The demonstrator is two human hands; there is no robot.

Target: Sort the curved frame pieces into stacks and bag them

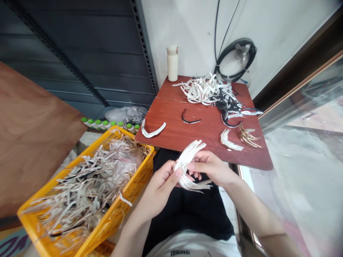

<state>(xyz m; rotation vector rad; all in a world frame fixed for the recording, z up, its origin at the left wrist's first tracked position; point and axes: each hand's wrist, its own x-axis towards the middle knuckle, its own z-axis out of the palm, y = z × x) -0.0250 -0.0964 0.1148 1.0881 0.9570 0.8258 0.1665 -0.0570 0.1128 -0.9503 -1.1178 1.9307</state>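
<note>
In front of my lap I hold a bundle of curved white strips [189, 157], fanned at both ends. My left hand [167, 175] pinches the bundle at its middle, thumb on top. My right hand [207, 166] grips it from the other side, its thumb pressed on the strips and its fingers partly hidden beneath. Just beyond, on the red-brown table [171, 107], lie a white curved bundle [153, 130], a single dark curved strip [190, 117], a smaller white bundle [229, 141] and a gold-coloured bundle [248, 137].
A tangled heap of white strips [200, 91] and dark strips [227, 100] covers the table's back. Behind stands a cream bottle [172, 64]; a black cable coil [250, 59] hangs by the wall. At my left, a yellow crate [138, 171] holds many strips, with green-capped bottles [98, 124] behind it.
</note>
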